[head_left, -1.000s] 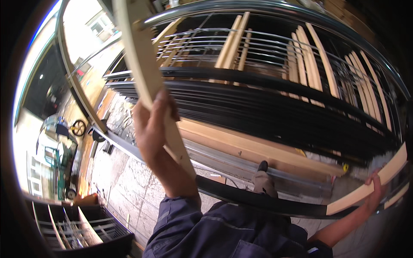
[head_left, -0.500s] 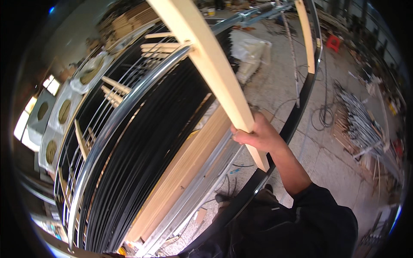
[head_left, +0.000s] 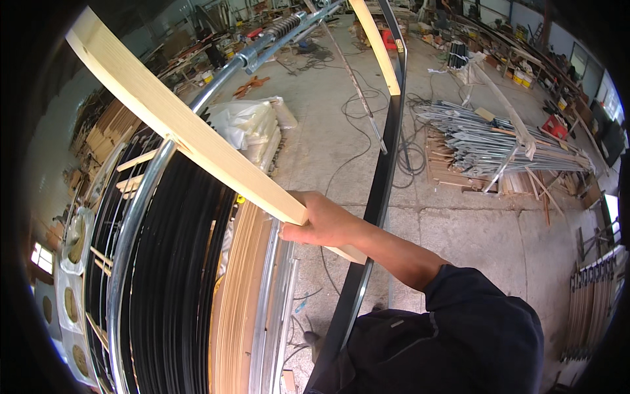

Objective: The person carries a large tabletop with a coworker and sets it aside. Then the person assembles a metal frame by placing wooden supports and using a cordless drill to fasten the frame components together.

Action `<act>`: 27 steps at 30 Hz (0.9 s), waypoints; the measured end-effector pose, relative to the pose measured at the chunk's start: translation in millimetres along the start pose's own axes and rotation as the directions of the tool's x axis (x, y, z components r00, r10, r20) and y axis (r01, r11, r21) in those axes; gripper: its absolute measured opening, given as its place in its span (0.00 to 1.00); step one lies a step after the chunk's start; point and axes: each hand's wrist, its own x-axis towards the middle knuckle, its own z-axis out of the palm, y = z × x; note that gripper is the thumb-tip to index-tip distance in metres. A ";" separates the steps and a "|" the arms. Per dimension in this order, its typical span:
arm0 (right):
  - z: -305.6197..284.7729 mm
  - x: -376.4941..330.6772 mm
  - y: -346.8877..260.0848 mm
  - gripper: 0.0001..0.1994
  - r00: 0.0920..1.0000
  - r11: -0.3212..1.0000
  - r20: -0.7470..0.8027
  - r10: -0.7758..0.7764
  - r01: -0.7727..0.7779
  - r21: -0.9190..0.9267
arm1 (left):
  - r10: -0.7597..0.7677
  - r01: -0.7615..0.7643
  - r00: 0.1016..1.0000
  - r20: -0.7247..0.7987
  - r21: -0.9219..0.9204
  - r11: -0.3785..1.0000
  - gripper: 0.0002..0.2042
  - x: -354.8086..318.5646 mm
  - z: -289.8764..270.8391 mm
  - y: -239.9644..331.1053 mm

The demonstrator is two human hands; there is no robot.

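My right hand (head_left: 323, 220) is closed round a long, slightly curved pale wooden slat (head_left: 197, 148), near its lower end. That slat slants from the upper left down to a black flat rail (head_left: 379, 197), where its end appears to meet the rail; whether it is fixed there I cannot tell. Partway along, a shiny curved metal tube (head_left: 134, 243) meets the slat's underside. A second pale slat (head_left: 377, 47) stands against the black rail farther off. My left hand is out of sight.
Stacked black strips (head_left: 177, 262), pale boards (head_left: 233, 295) and metal profiles (head_left: 268, 295) lie on the left. A metal rod with a coil spring (head_left: 279, 29) runs across the far side. Bundled metal bars (head_left: 492, 141) and loose cables (head_left: 407, 157) lie on the floor at right.
My view has swung to the right, showing more floor there. The held slat now lies at a flatter slant in the picture, with my right hand still gripping it.
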 end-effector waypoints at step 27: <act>-503.3 297.9 255.9 0.13 0.962 0.953 -0.179 0.209 -0.160 0.256 | -0.216 0.208 0.976 0.004 -0.289 0.935 0.24 -15.5 421.3 649.0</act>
